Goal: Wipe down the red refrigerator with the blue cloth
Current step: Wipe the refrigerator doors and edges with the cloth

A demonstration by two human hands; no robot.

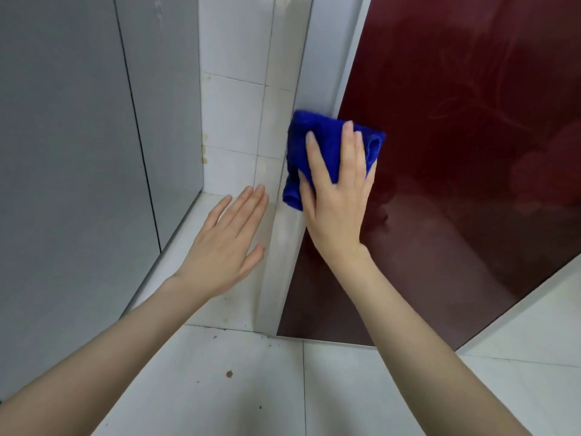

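The red refrigerator [465, 127] fills the right side, its glossy dark-red door showing a faint flower pattern and reflections. Its left edge is a silver-white side panel [284, 247]. A folded blue cloth [314, 140] lies over that left front corner of the door. My right hand [338, 196] presses flat on the cloth, fingers spread and pointing up. My left hand [226, 243] hovers open to the left of the fridge, in the gap by the wall, holding nothing.
Grey cabinet doors [78, 152] stand on the left. White wall tiles [232, 114] with some stains fill the narrow gap between cabinet and fridge. The white tiled floor [251, 388] below has a few dirt specks.
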